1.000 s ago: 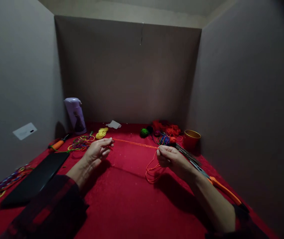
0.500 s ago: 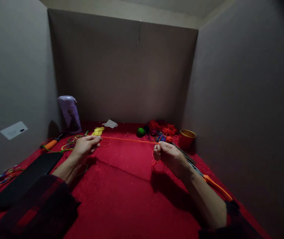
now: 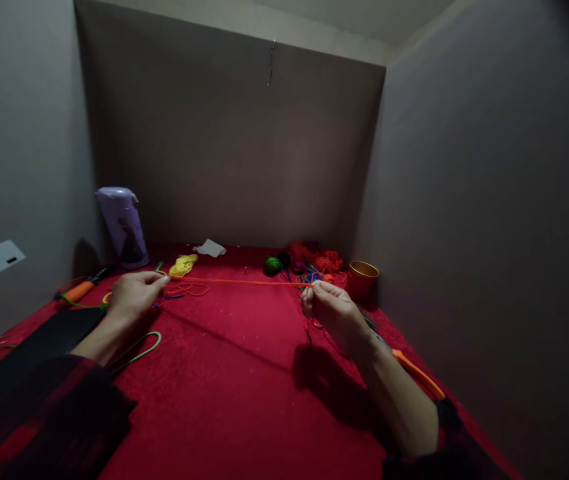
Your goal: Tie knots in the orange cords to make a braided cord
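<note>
An orange cord (image 3: pixel 239 282) is stretched taut between my two hands above the red cloth. My left hand (image 3: pixel 132 295) pinches one end at the left. My right hand (image 3: pixel 327 309) pinches the cord at the right, and a short slack part hangs below its fingers. Both hands are closed on the cord and held a little above the table (image 3: pixel 244 400).
A lilac jug (image 3: pixel 120 227) stands at the back left, with an orange-handled tool (image 3: pixel 78 291) near it. Yellow cord (image 3: pixel 183 265), a white scrap (image 3: pixel 209 249), a green ball (image 3: pixel 273 266), tangled red yarn (image 3: pixel 322 259) and an orange cup (image 3: pixel 363 278) line the back. A black board (image 3: pixel 39 340) lies left; orange-handled scissors (image 3: pixel 409 370) right.
My left hand has drawn away to the left, so the stretched span of orange cord is longer. The slack loops under my right hand have shrunk. The view has turned somewhat to the right.
</note>
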A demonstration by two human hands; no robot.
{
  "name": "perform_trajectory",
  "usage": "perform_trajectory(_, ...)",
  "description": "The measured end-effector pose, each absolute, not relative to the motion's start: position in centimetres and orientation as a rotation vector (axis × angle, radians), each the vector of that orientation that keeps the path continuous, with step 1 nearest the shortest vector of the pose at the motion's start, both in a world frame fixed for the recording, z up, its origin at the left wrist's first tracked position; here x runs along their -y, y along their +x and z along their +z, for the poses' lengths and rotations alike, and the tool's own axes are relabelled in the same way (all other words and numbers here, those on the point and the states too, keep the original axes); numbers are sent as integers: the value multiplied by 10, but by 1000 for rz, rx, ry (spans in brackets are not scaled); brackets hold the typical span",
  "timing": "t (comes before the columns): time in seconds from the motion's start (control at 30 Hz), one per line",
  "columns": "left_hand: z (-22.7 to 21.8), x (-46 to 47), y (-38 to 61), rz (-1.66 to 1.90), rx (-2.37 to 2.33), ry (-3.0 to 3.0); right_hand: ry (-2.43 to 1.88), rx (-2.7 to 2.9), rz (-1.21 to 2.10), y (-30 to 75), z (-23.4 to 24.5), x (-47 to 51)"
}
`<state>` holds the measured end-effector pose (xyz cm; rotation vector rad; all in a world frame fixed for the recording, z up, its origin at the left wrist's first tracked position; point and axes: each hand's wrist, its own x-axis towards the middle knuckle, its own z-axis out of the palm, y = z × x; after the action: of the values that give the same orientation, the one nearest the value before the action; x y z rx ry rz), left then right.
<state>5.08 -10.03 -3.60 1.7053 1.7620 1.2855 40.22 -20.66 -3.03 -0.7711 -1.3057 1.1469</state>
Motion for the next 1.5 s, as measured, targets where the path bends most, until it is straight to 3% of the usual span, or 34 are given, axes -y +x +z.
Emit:
perform_trajectory(0.07, -26, 109, 61, 1108, -1999, 1921, -855, 1388, 1123, 398, -30, 209)
perform_trajectory(0.13, -15, 122, 78, 1147, -2053, 2068, -944, 1499, 1072, 392, -32, 211)
perform_trajectory(0.23, -5, 151, 120, 1479, -1580, 2138, -1048, 1691, 988, 383, -37, 214)
perform_trajectory(0.33, -12, 186, 170, 1137, -1011, 2024, -1102, 1887, 833, 374, -42, 219)
perform_trajectory(0.43, -28, 209, 201, 933, -833, 2055, -1083, 2057, 658, 370, -44, 223)
perform_trajectory(0.67, -34, 203, 187, 848, -971, 2446, -1142, 2129, 422, 371, -42, 223)
perform_trajectory(1.0, -29, 177, 159, 805, -1218, 2125, -1174, 2059, 333, 379, -44, 216)
perform_trajectory(1.2, -26, 194, 175, 1143, -1155, 2065, -1179, 2158, 186, 377, -47, 218)
perform_trajectory(1.33, -37, 211, 197, 861, -980, 1969, -1169, 2216, 158, 373, -48, 222)
perform_trajectory(1.5, -42, 211, 198, 870, -1068, 1950, -1165, 2209, 169, 372, -43, 225)
